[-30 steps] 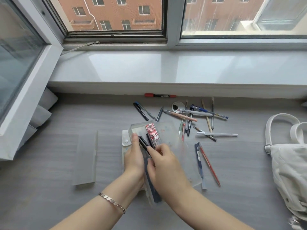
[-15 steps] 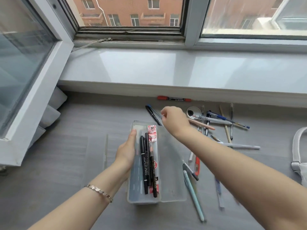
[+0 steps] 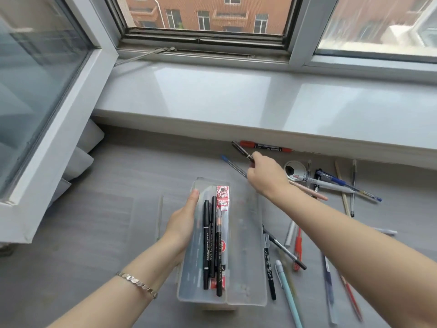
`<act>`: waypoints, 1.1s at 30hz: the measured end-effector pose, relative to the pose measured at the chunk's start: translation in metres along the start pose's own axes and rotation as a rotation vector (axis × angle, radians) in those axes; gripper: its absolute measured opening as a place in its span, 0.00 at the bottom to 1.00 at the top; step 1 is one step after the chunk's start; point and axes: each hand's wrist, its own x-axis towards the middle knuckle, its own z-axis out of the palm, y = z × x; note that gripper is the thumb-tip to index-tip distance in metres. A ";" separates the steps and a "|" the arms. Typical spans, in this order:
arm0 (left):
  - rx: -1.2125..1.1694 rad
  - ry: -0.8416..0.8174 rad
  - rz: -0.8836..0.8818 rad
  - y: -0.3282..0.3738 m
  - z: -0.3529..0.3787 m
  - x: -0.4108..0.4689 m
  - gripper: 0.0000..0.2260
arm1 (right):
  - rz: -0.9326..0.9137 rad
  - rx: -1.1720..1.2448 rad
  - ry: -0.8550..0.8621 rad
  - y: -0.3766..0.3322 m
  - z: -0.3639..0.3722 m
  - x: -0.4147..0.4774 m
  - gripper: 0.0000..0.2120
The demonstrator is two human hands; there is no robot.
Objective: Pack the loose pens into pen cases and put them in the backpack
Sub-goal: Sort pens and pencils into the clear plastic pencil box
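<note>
A clear plastic pen case (image 3: pixel 243 245) lies open on the grey table, with several black pens (image 3: pixel 209 242) and a red-labelled packet (image 3: pixel 222 197) inside. My left hand (image 3: pixel 183 223) holds the case by its left wall. Farther back, my right hand (image 3: pixel 266 175) grips a dark pen (image 3: pixel 241 150) and a blue-capped clear pen (image 3: pixel 233 165), their ends sticking out to the left. Loose pens (image 3: pixel 331 183) lie scattered at the right, more (image 3: pixel 287 287) beside the case. The backpack is out of view.
A red marker (image 3: pixel 264 146) lies against the base of the white windowsill (image 3: pixel 236 102). A round cable hole (image 3: pixel 294 169) sits in the table behind my right hand. A second translucent case (image 3: pixel 146 216) lies left of my left hand. An open window sash (image 3: pixel 47 91) juts in at left.
My right hand left the case, reached back to the two pens near the sill and closed on them. The case was laid flat and open. The camera swung left, losing the white bag.
</note>
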 end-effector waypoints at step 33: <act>-0.472 0.143 -0.007 -0.018 0.064 -0.058 0.28 | -0.126 0.060 0.229 -0.041 0.015 -0.200 0.16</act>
